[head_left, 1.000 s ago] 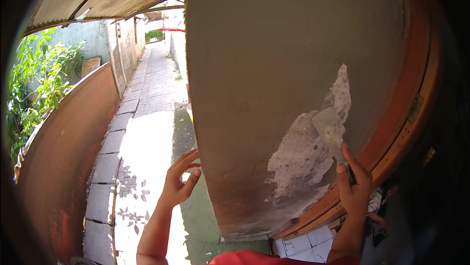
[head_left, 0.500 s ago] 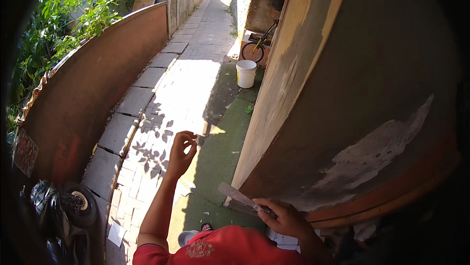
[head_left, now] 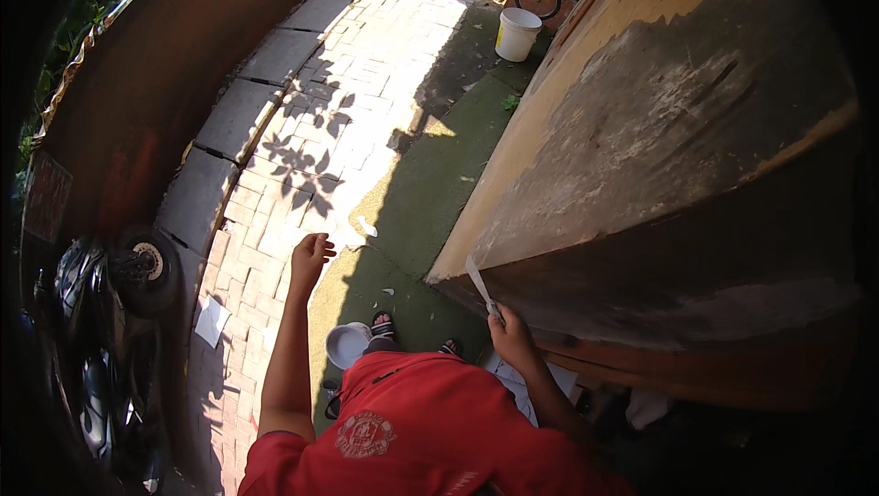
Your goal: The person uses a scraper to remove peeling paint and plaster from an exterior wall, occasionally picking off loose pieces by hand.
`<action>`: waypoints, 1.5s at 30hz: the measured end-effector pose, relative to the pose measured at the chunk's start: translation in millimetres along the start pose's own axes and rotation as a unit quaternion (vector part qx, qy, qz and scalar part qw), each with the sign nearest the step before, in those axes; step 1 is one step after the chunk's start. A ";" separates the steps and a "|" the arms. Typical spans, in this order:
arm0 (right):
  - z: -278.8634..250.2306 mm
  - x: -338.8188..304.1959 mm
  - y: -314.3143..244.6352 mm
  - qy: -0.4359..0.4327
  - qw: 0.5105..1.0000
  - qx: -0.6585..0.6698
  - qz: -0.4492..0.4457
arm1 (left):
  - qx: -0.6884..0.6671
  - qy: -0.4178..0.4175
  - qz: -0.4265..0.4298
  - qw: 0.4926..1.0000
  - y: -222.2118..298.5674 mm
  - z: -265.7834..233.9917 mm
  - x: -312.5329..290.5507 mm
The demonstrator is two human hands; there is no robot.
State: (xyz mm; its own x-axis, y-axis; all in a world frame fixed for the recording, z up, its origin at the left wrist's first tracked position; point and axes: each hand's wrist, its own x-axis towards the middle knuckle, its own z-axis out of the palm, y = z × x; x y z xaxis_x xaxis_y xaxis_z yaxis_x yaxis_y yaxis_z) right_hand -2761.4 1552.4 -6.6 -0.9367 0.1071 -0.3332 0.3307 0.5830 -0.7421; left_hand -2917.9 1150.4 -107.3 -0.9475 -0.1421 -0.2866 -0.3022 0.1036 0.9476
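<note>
- My right hand [head_left: 515, 336] grips a scraper [head_left: 479, 282] by the wall's [head_left: 586, 166] near corner; contact unclear.
- My left hand [head_left: 312, 256], fingers loosely parted, is left of the wall.
- A white bucket [head_left: 517, 38] stands beside the wall, farther off.

Strong sun on the path [head_left: 375, 84], paving nr blown out w/ crisp leaf shadows [head_left: 295, 162]. Green strip [head_left: 430, 198] in shade, readable. Right wall [head_left: 632, 120]: soft light on upper pt, lower pt v. dim. Motorbike [head_left: 96, 349] mostly lost in dk. Scraper [head_left: 477, 280] catches lt. Fisheye bends low wall [head_left: 206, 33]; corners blk.
</note>
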 end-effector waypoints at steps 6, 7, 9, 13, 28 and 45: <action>-3.2 5.1 1.5 -0.032 0.990 -0.010 0.135 | 0.105 0.010 -0.032 0.994 -92.1 -20.3 -16.0; -2.9 6.9 5.1 -0.041 0.993 -0.012 0.111 | 0.118 0.012 -0.048 0.992 -100.5 -24.3 -21.8; -0.3 7.9 8.0 -0.056 0.996 -0.017 0.065 | 0.126 0.033 -0.083 0.988 -119.3 -37.4 -39.0; 3.9 16.0 27.6 -0.028 0.992 -0.095 0.084 | 0.191 0.082 -0.141 0.968 -171.2 -61.7 -63.9; 48.6 34.3 91.3 -0.141 0.963 -0.075 0.216 | 0.183 0.180 -0.303 0.918 -323.6 -133.2 -175.9; 82.4 58.2 24.8 -0.134 0.930 0.097 0.328 | 0.068 0.075 -0.343 0.934 -309.5 -112.1 -123.2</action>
State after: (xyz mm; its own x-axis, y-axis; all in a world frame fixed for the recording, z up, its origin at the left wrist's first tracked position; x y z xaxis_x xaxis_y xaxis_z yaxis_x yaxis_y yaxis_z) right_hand -2798.3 1506.7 -92.4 -0.4731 0.1686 -0.8647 0.8596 0.3033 -0.4111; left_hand -2695.9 1025.4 -349.5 -0.5040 -0.3558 -0.7870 -0.8528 0.0607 0.5187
